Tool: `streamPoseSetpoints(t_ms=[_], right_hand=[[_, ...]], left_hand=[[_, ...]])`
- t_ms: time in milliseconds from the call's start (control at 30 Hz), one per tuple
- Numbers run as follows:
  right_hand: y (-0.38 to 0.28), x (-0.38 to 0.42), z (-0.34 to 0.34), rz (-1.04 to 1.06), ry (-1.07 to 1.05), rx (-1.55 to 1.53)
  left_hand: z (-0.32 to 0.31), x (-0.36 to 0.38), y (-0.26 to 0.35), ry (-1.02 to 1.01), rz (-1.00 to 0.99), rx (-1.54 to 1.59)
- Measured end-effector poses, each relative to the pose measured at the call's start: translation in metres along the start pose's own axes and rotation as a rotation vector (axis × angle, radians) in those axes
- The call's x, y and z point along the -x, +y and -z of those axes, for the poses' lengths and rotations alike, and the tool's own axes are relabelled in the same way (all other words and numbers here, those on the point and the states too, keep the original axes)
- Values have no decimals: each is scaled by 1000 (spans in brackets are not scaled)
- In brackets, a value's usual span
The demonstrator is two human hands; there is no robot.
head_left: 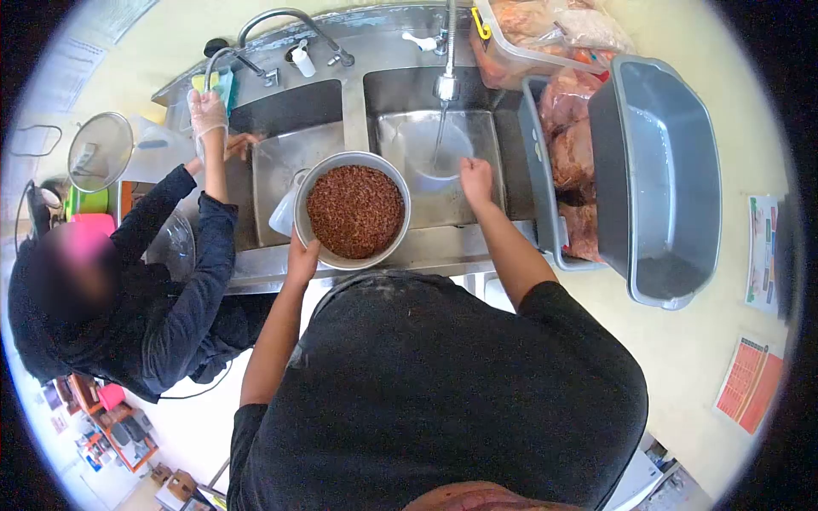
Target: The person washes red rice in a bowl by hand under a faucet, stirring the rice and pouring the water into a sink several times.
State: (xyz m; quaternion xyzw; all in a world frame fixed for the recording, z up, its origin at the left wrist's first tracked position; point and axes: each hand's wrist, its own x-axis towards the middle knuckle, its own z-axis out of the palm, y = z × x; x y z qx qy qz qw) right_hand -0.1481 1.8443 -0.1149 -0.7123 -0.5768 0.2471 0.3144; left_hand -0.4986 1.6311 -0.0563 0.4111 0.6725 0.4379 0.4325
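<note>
My left hand grips the near left rim of a round metal pot. Reddish-brown grains, perhaps red rice, fill much of it. The pot is held over the divider and front edge of the double sink. My right hand is closed in a fist above the right basin; whatever it may hold is hidden. Just left of that hand, water runs from a hose faucet into the basin. A pale round shape lies under the stream.
To my left, a co-worker reaches over the left basin with a plastic-gloved hand raised by the curved faucet. On the right stand grey tubs, one with bagged meat. A clear bin sits behind.
</note>
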Motion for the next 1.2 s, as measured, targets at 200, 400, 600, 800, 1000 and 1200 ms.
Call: streamPoseSetpoints(t_ms=[200,400,600,800,1000,1200], right_hand=[[5,7,-13,29,11,-32],[19,-3,-18,-538,7,-723],[38,-5,-3,-1036,-132,-1367],[64,6,1,-880,-121,-1503],[116,-15,-2,-914,-257,-1808],[120,-13,-7,-918,-228,-1650]], left_hand=[[2,-2,-5,-32,-17,53],[5,-2,-13,5,-12,-111],[3,-2,-10,5,-20,-63],[4,-3,-24,28,-77,-86],[3,1,-5,52,-58,-144],[3,-3,-18,53,-103,-108]])
